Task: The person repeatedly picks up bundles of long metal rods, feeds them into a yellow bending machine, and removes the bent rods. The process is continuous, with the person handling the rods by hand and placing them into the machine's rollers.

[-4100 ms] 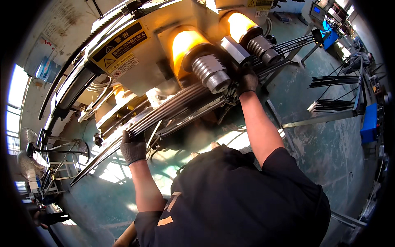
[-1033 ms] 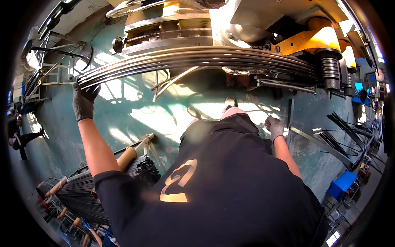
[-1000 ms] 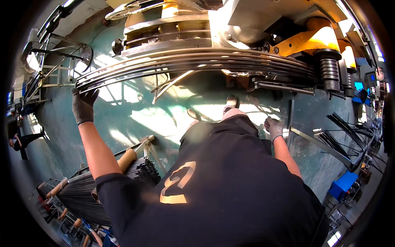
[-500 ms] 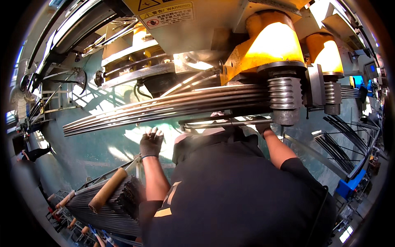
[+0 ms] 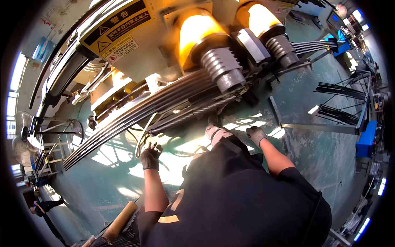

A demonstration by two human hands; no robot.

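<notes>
A long curved bundle of dark steel strips [image 5: 135, 117] runs through a big machine with two yellow-capped ribbed rollers [image 5: 214, 61]. My left hand [image 5: 150, 154], in a dark glove, hangs just below the bundle with fingers spread, holding nothing. My right hand [image 5: 256, 133], in a grey glove, is lower right of the rollers, above the green floor, fingers loosely curled and empty. A long coil spring [image 5: 193, 115] lies under the bundle between both hands. My dark shirt fills the lower middle.
Racks of dark curved strips [image 5: 337, 103] stand at the right by a blue bin [image 5: 364, 138]. A stack of strips with a wooden handle [image 5: 119, 222] sits at the lower left. A fan [image 5: 22, 133] and a metal frame are at the far left.
The view swung from the bundle's left end toward the rollers. My left hand let go of the strips' end and dropped below the bundle; my right hand came forward beside the machine.
</notes>
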